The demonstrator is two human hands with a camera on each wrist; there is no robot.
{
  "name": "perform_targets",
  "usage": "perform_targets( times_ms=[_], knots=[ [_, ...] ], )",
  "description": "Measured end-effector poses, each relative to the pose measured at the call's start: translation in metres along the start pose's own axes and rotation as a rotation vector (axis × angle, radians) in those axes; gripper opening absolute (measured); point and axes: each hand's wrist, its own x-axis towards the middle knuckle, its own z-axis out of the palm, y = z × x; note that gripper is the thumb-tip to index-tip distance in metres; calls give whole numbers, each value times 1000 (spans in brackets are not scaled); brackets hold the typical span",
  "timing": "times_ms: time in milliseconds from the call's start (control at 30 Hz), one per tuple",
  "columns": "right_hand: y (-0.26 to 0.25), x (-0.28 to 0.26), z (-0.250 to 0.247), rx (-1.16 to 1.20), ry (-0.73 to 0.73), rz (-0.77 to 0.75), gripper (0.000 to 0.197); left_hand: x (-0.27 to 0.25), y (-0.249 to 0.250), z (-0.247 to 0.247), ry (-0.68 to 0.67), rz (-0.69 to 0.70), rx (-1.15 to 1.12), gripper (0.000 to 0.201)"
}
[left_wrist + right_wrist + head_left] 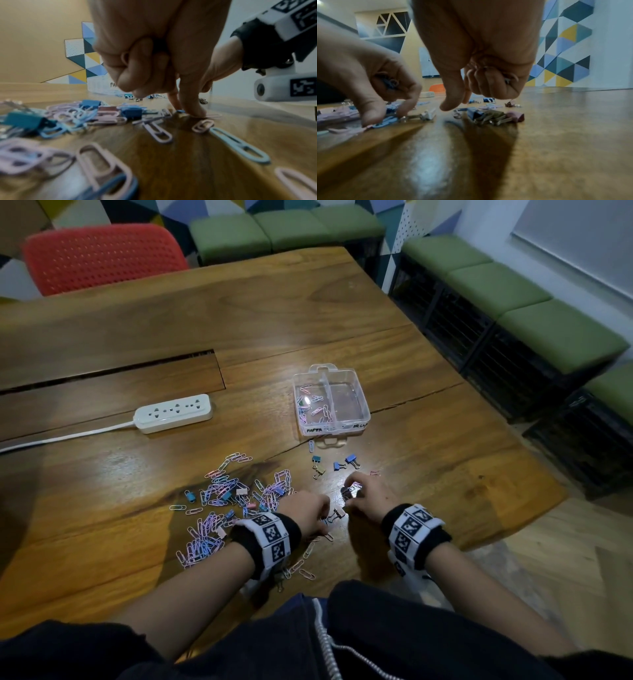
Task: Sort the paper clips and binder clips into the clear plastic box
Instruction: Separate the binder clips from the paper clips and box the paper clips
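Bare table (pixel 428 474) is lying open right of the right hand's fingers (pixel 352 481). Ahead, binder clips (pixel 344 463) are dotting the way to the clear plastic box (pixel 363 409); paper clips (pixel 236 494) are crowding left of the left hand's fingers (pixel 322 508).

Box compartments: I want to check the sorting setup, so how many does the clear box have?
2. The clear plastic box has a left compartment, which holds paper clips, and a right compartment, which looks empty. None seem hidden.

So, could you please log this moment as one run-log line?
left hand: holding paper clips | right hand: holding binder clips | clear plastic box: paper clips only
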Motion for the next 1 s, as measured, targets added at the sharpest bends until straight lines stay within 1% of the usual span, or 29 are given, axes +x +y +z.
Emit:
perform_targets(
  times_ms=[67,133,167,233,267,300,333,400,433,500,533,600,633,700,767,833,900,933,967,1000],
  knots=[
    [0,5,-1,-83,-26,-11,21,1,1,-3,-65,2,123,26],
    [-1,9,-3,-161,-48,-11,16,1,1,-6,-124,20,201,31],
    [-2,10,-4,-218,-72,-18,16,2,-1,-7,-145,42,210,32],
    [-2,11,-4,-342,-115,-55,21,1,-4,-8,-171,88,186,24],
    [-2,11,-3,-398,-119,-84,23,2,-6,-9,-173,103,139,20],
    [-1,10,-2,-449,-120,-111,22,3,-8,-10,-170,104,47,20],
    [-1,10,0,-495,-119,-136,21,5,-10,-12,-159,88,-93,24],
    [-1,11,1,-530,-123,-155,18,8,-15,-24,-113,19,-488,30],
    [-1,13,1,-488,-128,-140,16,11,-17,-32,-82,-27,-718,31],
    [-3,17,-3,-287,-118,-66,7,19,-20,-49,-21,-120,-1162,32],
    [-4,20,-7,-170,-116,-30,9,25,-23,-59,3,-155,-1339,31],
    [-7,27,-18,36,-131,15,21,39,-26,-77,14,-196,-1559,27],
    [-9,30,-26,116,-136,17,25,46,-26,-87,10,-209,-1622,24],
    [-19,34,-43,235,-134,5,27,62,-26,-106,14,-242,-1673,20],
    [-30,38,-60,324,-151,-11,25,78,-25,-123,62,-301,-1691,23],
    [-41,44,-74,364,-172,-29,22,92,-22,-139,111,-341,-1735,22],
    [-51,55,-84,395,-163,-23,12,101,-21,-152,90,-342,-1759,22],
    [-56,63,-87,403,-151,-9,10,104,-20,-155,67,-333,-1761,25],
    [-61,71,-90,405,-142,12,13,107,-21,-156,44,-311,-1759,30],
    [-65,80,-91,408,-140,37,16,109,-22,-155,43,-294,-1737,39]
  ],
)
